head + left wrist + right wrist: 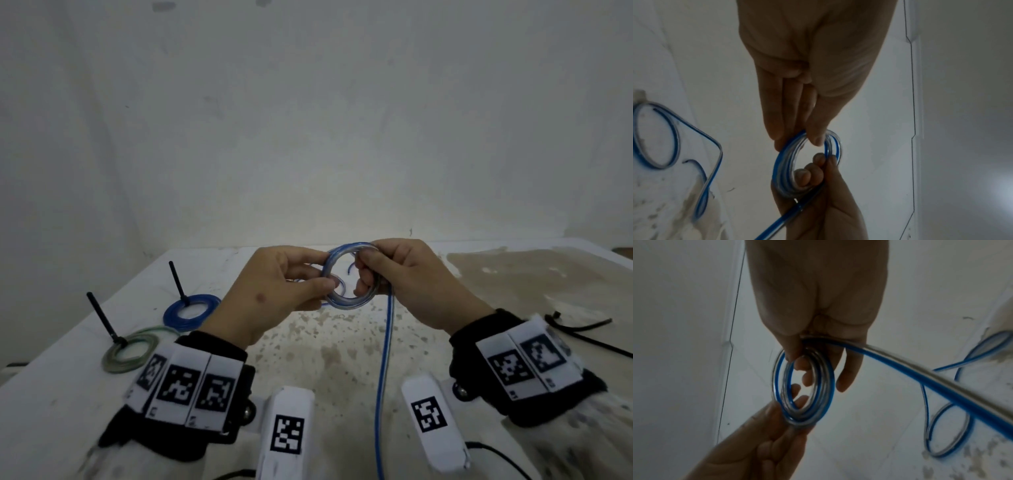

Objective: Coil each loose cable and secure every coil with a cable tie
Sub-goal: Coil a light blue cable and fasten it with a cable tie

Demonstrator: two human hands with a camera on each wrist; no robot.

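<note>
A blue-and-clear cable coil point(352, 303) is held upright above the table between both hands. My left hand point(327, 272) pinches its left side between thumb and fingers. My right hand point(364, 270) grips its right side with fingers curled through the ring. The left wrist view shows my left hand point(797, 138) pinching the top of the coil point(780, 168). In the right wrist view my right hand point(807, 365) has fingers through the coil point(828, 386). The loose tail point(385, 359) drops from the right hand toward me, and more of the tail point(920, 379) loops on the table.
At the table's left lie a tied blue coil point(191, 310) and a tied green coil point(132, 349), each with a black tie end sticking up. Loose black cable ties point(579, 329) lie at the right. The white table point(342, 342) is stained, with a wall behind.
</note>
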